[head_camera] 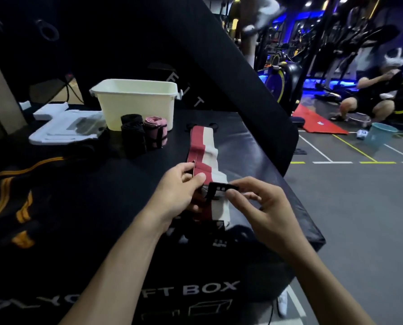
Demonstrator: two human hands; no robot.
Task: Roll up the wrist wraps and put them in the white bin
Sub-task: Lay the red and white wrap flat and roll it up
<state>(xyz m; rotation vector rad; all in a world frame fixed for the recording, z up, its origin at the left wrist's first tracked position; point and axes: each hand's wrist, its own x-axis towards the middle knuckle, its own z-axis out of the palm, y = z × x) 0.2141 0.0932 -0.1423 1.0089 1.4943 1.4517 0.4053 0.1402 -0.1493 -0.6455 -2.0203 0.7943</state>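
My left hand (179,188) and right hand (256,202) pinch the striped wrap (205,151); bin (137,99) at 11 o'clock.

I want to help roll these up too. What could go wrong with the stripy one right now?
1. The red and white wrap lies stretched out loose on the black box, while the left hand and right hand pinch only its near end, so the roll may start crooked or spring open.
2. The box edge is close on the right; the long wrap could slide off.
3. The rolled wraps stand before the white bin and could get knocked over.
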